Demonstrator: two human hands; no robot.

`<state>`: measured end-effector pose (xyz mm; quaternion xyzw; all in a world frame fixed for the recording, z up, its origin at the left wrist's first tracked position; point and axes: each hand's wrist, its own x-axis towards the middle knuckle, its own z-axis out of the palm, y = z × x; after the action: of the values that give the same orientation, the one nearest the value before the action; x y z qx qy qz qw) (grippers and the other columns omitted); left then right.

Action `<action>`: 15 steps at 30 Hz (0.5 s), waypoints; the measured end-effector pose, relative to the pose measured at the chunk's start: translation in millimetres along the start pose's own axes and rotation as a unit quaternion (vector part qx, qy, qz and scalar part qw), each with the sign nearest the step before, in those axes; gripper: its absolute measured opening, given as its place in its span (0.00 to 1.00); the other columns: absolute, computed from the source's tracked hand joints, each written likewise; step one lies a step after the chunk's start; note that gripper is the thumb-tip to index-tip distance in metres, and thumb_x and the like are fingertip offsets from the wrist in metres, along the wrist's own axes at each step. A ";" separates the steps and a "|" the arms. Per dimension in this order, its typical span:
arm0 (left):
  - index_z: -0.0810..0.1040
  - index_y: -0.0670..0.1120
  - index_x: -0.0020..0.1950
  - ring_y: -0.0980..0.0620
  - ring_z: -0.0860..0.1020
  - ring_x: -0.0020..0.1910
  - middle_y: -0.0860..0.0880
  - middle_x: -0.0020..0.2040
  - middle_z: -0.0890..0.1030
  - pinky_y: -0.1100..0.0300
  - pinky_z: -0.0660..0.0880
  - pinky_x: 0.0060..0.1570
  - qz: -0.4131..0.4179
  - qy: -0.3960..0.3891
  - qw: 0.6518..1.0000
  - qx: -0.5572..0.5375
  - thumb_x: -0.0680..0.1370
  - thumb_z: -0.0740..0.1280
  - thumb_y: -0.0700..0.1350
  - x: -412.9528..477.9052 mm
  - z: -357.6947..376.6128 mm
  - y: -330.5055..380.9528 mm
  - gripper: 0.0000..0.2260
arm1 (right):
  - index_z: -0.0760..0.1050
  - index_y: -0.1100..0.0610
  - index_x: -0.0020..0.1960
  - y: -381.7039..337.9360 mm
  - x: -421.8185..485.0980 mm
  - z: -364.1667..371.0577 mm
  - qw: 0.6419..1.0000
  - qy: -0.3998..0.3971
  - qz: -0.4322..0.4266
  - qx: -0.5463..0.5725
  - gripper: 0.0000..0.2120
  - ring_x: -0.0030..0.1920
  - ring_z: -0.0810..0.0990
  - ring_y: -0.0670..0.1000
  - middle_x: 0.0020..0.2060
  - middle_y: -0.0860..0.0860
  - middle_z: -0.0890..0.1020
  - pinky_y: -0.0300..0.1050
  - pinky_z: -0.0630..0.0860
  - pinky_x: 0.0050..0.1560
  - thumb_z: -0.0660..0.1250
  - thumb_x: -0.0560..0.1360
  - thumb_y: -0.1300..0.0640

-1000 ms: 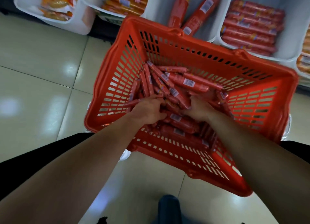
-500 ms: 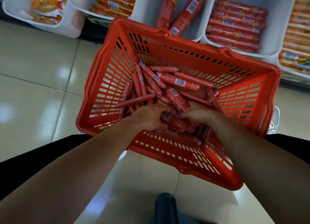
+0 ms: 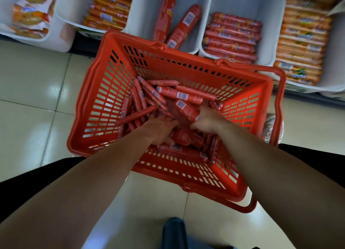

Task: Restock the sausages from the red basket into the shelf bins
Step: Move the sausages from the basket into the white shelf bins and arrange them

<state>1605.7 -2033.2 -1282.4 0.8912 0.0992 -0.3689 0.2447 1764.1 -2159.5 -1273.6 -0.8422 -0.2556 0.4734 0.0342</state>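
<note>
Seen from the head camera, a red plastic basket (image 3: 104, 107) with slotted walls stands on the pale tiled floor (image 3: 33, 99). In its bottom lies a heap of thin and thick red sausages (image 3: 147, 97) in shiny film, crossing over each other. Both hands of the person reach down into the basket, at the near part of the heap. The right hand (image 3: 207, 122) grasps the near end of one thick red sausage (image 3: 183, 108) which carries a white barcode label. The left hand (image 3: 160, 131) has its fingers bent down among the sausages; whether it grips one, I cannot tell. Just beyond the far rim of the basket are white plastic shelf bins (image 3: 242, 0). One bin holds two long thick red sausage rolls (image 3: 183, 25). The bin to the right of it holds stacked red sausage packs (image 3: 231, 36).
</note>
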 end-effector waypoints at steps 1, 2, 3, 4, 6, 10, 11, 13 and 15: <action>0.67 0.53 0.72 0.44 0.70 0.70 0.48 0.72 0.71 0.47 0.67 0.68 -0.001 0.016 0.999 -0.040 0.73 0.73 0.57 -3.2 -0.7 -1.1 0.30 | 0.70 0.56 0.68 -4.0 -3.6 -2.5 1.000 0.004 -0.003 0.004 0.33 0.57 0.79 0.57 0.59 0.54 0.79 0.44 0.75 0.54 0.77 0.67 0.47; 0.67 0.53 0.72 0.44 0.71 0.69 0.47 0.71 0.72 0.50 0.68 0.67 -0.006 0.027 0.997 -0.075 0.73 0.73 0.56 -6.0 -2.3 -2.5 0.30 | 0.70 0.55 0.68 -7.6 -7.5 -6.7 1.000 0.008 -0.007 0.007 0.33 0.57 0.79 0.57 0.59 0.54 0.79 0.45 0.75 0.55 0.76 0.67 0.47; 0.66 0.53 0.73 0.45 0.72 0.68 0.47 0.71 0.73 0.51 0.68 0.67 -0.010 0.037 0.994 -0.103 0.74 0.73 0.55 -9.4 -6.3 -2.8 0.30 | 0.71 0.55 0.67 -10.9 -12.4 -12.6 1.000 0.016 -0.015 0.007 0.32 0.56 0.79 0.57 0.59 0.55 0.80 0.45 0.76 0.55 0.76 0.67 0.46; 0.66 0.55 0.72 0.45 0.73 0.67 0.48 0.70 0.74 0.52 0.69 0.66 -0.010 0.045 0.990 -0.130 0.73 0.73 0.56 -13.2 -12.0 -2.4 0.30 | 0.72 0.55 0.65 -12.7 -17.4 -19.9 0.999 0.025 -0.022 0.009 0.30 0.55 0.80 0.57 0.57 0.55 0.80 0.45 0.75 0.54 0.75 0.67 0.46; 0.67 0.56 0.71 0.48 0.75 0.64 0.51 0.66 0.76 0.53 0.71 0.64 -0.013 0.063 0.981 -0.183 0.74 0.73 0.57 -21.6 -26.4 2.1 0.29 | 0.74 0.54 0.61 -13.7 -32.4 -41.1 0.998 0.047 -0.034 0.021 0.26 0.52 0.80 0.56 0.53 0.53 0.81 0.43 0.75 0.50 0.75 0.67 0.47; 0.67 0.56 0.73 0.54 0.75 0.59 0.57 0.58 0.76 0.60 0.69 0.57 -0.045 0.095 0.951 -0.291 0.75 0.71 0.59 -40.8 -55.3 14.1 0.28 | 0.74 0.53 0.54 -7.0 -66.3 -95.7 0.996 0.070 -0.038 0.031 0.23 0.42 0.82 0.55 0.46 0.53 0.83 0.43 0.75 0.40 0.76 0.64 0.46; 0.68 0.56 0.71 0.53 0.77 0.58 0.58 0.54 0.77 0.60 0.70 0.55 -0.052 0.106 0.945 -0.304 0.75 0.70 0.61 -47.0 -63.5 17.8 0.27 | 0.74 0.53 0.53 -5.6 -76.8 -108.7 0.997 0.064 -0.046 0.014 0.21 0.38 0.81 0.53 0.43 0.52 0.82 0.41 0.73 0.36 0.76 0.64 0.48; 0.70 0.57 0.64 0.54 0.77 0.53 0.58 0.49 0.77 0.62 0.69 0.51 -0.063 0.134 0.939 -0.310 0.75 0.69 0.62 -61.8 -82.5 25.7 0.21 | 0.75 0.55 0.53 -4.2 -99.2 -133.6 0.996 0.061 -0.063 -0.023 0.20 0.33 0.78 0.50 0.40 0.52 0.82 0.40 0.70 0.31 0.77 0.65 0.50; 0.69 0.58 0.63 0.55 0.76 0.53 0.57 0.52 0.77 0.62 0.68 0.51 -0.067 0.158 0.935 -0.310 0.75 0.68 0.63 -79.9 -106.3 35.1 0.21 | 0.76 0.54 0.53 -4.2 -120.6 -155.7 0.993 0.069 -0.077 -0.058 0.19 0.34 0.78 0.49 0.41 0.51 0.82 0.40 0.70 0.32 0.77 0.67 0.50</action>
<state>1626.4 -2008.9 -1148.6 0.8089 0.3056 -0.1903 0.4648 1838.5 -2183.0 -1092.7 -0.8512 -0.3432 0.3951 0.0393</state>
